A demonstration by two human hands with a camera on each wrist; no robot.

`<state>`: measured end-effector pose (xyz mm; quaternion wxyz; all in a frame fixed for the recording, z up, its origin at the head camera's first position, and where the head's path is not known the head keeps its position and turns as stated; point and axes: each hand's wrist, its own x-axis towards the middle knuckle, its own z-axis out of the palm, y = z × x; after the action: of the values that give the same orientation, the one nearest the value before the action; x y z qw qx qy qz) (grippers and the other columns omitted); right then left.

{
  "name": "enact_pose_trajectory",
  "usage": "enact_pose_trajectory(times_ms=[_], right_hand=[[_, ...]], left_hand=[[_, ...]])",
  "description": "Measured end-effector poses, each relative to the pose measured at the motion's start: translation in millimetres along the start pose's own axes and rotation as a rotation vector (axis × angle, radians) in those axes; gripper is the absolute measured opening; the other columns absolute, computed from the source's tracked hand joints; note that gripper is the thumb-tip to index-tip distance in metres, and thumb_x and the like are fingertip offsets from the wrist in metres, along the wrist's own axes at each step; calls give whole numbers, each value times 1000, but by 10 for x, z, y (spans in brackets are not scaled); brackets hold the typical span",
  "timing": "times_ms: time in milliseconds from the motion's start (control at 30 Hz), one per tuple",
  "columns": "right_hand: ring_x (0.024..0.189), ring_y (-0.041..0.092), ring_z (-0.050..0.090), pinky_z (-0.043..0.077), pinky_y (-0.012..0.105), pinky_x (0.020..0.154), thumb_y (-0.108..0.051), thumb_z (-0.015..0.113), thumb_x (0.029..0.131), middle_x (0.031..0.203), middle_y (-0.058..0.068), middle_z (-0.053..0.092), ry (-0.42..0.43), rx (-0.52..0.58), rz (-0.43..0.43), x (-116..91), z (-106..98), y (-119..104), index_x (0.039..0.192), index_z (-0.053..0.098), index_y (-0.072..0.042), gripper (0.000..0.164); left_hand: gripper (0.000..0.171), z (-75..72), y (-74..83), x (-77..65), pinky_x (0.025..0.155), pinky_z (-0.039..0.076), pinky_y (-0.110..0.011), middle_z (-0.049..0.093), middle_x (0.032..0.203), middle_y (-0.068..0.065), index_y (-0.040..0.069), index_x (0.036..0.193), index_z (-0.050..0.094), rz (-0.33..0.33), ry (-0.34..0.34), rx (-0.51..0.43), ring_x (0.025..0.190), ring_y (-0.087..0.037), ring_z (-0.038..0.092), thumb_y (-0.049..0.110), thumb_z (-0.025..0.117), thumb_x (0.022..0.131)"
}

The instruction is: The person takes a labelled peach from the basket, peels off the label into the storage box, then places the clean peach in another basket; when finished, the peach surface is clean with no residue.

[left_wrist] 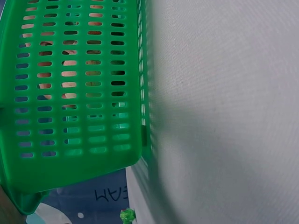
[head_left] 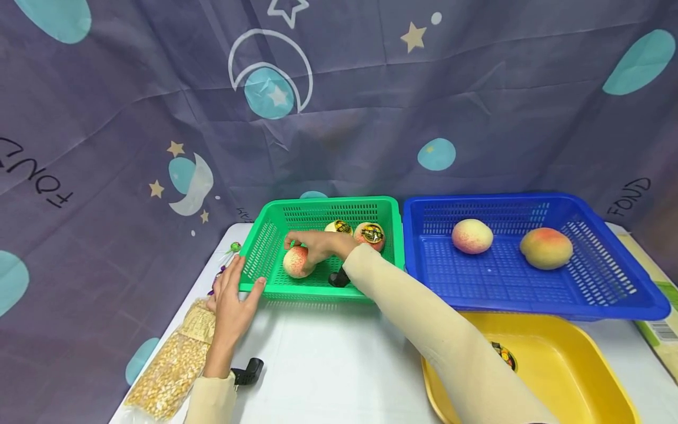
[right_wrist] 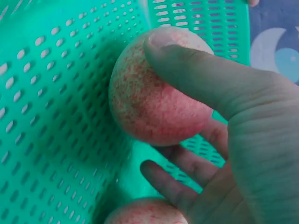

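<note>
The peach (head_left: pixel 293 262), in the green basket's (head_left: pixel 312 290) left half, could slip and roll, I judge, if the thumb slides on its rounded side. The right hand (head_left: pixel 318 244) reaches in from the near right, pinching it between thumb and fingers; the left hand (head_left: pixel 234 305) lies spread at the near-left corner, 1 thumb along the rim.

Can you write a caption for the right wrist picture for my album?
A right hand holds a speckled peach inside a green basket, with another fruit peeking in below.
</note>
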<state>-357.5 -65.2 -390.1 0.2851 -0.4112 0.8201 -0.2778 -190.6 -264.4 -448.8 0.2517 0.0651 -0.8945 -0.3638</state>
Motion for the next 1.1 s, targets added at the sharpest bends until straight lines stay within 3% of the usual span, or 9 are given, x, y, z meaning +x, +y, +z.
enact_pose_trajectory(times_ms=[167, 400, 600, 800, 1100], right_hand=[[120, 26, 55, 53, 37, 92, -3, 78, 85, 145, 11, 51, -12, 72, -26, -18, -59, 56, 141, 56, -16, 62], [113, 26, 58, 54, 35, 94, 6, 75, 83, 136, 4, 56, 45, 258, -75, -116, -188, -4, 133, 60, -18, 58], [114, 23, 58, 48, 38, 101, -6, 78, 85, 137, 0, 58, 86, 162, -174, -272, -368, -120, 134, 59, -22, 55], [117, 20, 60, 48, 38, 104, -13, 80, 85, 138, -2, 59, 110, 148, -204, -577, -446, -184, 137, 58, -22, 57], [108, 22, 61, 52, 42, 94, -13, 81, 85, 136, 1, 61, 107, 134, -272, -1090, -406, -191, 140, 56, -16, 60]], left_hand=[[66, -5, 20, 4, 103, 12, -71, 38, 164, -9, 12, 153, 46, -7, -6, -1, 149, -46, 25, 33, 68, 94], [66, 3, 42, 16, 103, 12, -71, 38, 164, -8, 12, 153, 46, -5, -9, 3, 148, -45, 26, 33, 68, 94], [67, -18, 21, 8, 102, 13, -71, 38, 163, -10, 11, 152, 47, -7, -8, 16, 147, -48, 26, 33, 69, 93], [67, -21, 26, -6, 101, 13, -72, 39, 163, -11, 11, 152, 47, -6, -5, 6, 147, -47, 27, 31, 69, 93], [67, -34, 47, -9, 102, 10, -74, 38, 163, -13, 9, 152, 47, 3, -13, -11, 147, -48, 25, 30, 69, 93]])
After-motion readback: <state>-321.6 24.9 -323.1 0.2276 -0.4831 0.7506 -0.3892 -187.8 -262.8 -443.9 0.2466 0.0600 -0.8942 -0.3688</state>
